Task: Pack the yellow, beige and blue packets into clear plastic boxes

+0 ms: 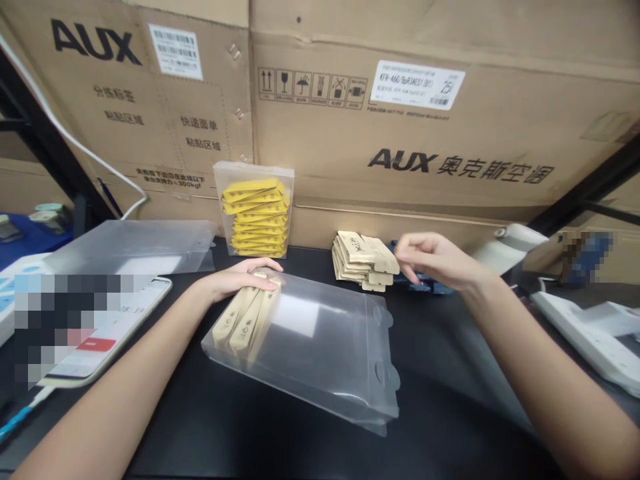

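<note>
A clear plastic box (320,353) lies tilted on the black table, its flapped end towards the right. Several beige packets (245,317) stand side by side in its left end. My left hand (245,277) is closed around that end, fingers over the upper edge and the packets. At the back, a stack of beige packets (364,257) sits on the table. Right at the stack's right edge is my right hand (430,257), fingers curled and fingertips by the top packet; whether they grip it is unclear. Dark blue packets (430,287) lie partly hidden below this hand.
A clear box of yellow packets (257,217) stands upright against large cardboard boxes (320,133). Another clear plastic box (135,247) lies at the back left, near a phone (110,333) with a cable. A white bottle (513,247) and a white power strip (590,340) are on the right.
</note>
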`<state>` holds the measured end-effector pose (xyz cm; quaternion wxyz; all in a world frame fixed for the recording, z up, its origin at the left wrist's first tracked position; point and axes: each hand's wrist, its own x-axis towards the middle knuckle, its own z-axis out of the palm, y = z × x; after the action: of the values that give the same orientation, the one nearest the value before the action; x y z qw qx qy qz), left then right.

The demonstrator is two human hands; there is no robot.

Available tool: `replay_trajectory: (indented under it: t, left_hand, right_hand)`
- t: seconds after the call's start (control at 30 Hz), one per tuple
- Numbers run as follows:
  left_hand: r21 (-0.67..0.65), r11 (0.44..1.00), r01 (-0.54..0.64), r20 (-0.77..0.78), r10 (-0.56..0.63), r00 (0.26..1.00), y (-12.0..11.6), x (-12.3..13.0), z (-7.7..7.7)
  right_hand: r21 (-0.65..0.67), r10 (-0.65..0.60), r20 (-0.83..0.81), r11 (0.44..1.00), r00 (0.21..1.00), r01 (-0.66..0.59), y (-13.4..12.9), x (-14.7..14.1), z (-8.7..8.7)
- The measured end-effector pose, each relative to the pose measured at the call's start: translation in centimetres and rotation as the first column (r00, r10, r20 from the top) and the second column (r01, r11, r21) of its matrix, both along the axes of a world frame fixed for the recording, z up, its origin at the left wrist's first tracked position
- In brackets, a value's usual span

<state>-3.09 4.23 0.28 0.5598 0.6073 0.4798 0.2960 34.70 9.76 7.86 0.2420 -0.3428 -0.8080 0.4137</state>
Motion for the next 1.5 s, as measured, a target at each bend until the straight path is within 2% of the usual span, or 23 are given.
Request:
replay_trajectory:
  t: [0.03,0.07,0.1,0.17,0.23,0.33,0.57,0.83,0.97,1.03,1.13,1.27,1.33,1.4,1.43,1.5]
  left_hand:
    - [-0.001,1.0,-0.004,0.003,0.004,1.0,0.0,0.1,0.0]
    - [-0.007,1.0,-0.01,0.005,0.01,1.0,0.0,0.1,0.0]
    - [-0.012,1.0,-0.017,0.006,0.017,1.0,0.0,0.1,0.0]
    - [-0.022,0.999,-0.027,0.0,0.027,1.0,-0.1,0.2,0.0]
    - [-0.015,0.999,-0.029,-0.013,0.029,0.999,-0.1,0.3,0.1]
    - [0.001,0.999,-0.034,-0.04,0.034,0.999,-0.1,0.6,0.3]
    - [-0.012,0.999,-0.042,-0.023,0.041,0.999,-0.2,0.9,0.5]
    - [0.041,0.998,-0.052,-0.026,0.053,0.998,0.1,0.9,0.1]
    - [0.075,0.994,-0.079,-0.038,0.082,0.996,0.1,0.7,0.2]
    - [0.082,0.991,-0.106,-0.043,0.109,0.993,0.1,0.3,0.2]
    - [0.062,0.99,-0.128,-0.017,0.129,0.991,0.4,-0.5,0.0]
    - [0.027,0.99,-0.135,0.006,0.135,0.991,0.5,-1.0,-0.3]
    - [0.022,0.989,-0.145,0.009,0.145,0.989,0.5,-1.0,-0.3]
    - [0.017,0.988,-0.155,0.016,0.155,0.988,0.3,-0.9,-0.2]
    - [0.014,0.987,-0.157,0.018,0.157,0.987,0.3,-0.9,-0.2]
    - [0.012,0.987,-0.158,0.02,0.157,0.987,0.2,-0.9,-0.1]
  right_hand:
    - [0.2,-0.119,-0.033,0.972,0.992,0.123,0.3,-0.4,-0.5]
    - [0.398,-0.18,-0.046,0.899,0.983,0.183,0.5,-1.0,-1.2]
    - [0.547,-0.186,0.005,0.823,0.983,0.153,0.8,-1.6,-2.0]
    - [0.681,-0.16,0.111,0.731,0.981,0.042,1.3,-2.7,-3.6]
    - [0.737,-0.168,0.177,0.675,0.97,-0.018,1.8,-3.3,-5.0]
    - [0.792,-0.174,0.168,0.611,0.97,-0.028,2.3,-3.5,-6.2]
    - [0.801,-0.193,0.122,0.598,0.974,0.018,3.2,-3.0,-6.8]
    - [0.866,-0.299,0.103,0.497,0.949,0.062,3.6,-3.1,-7.9]
    - [0.878,-0.27,0.006,0.462,0.963,0.124,3.0,-3.3,-7.5]
    - [0.874,-0.246,-0.105,0.439,0.964,0.207,2.4,-3.4,-6.6]
    - [0.827,-0.243,-0.293,0.421,0.925,0.373,1.2,-3.3,-4.8]
    - [0.69,-0.287,-0.489,0.45,0.824,0.567,-0.5,-2.5,-2.9]
    - [0.542,-0.331,-0.589,0.514,0.737,0.664,-1.3,-1.6,-2.8]
    - [0.328,-0.409,-0.628,0.633,0.662,0.701,-2.2,-0.4,-3.5]
    - [0.232,-0.46,-0.621,0.665,0.635,0.709,-2.6,0.2,-4.0]
    - [0.096,-0.568,-0.623,0.626,0.537,0.774,-3.6,1.4,-5.3]
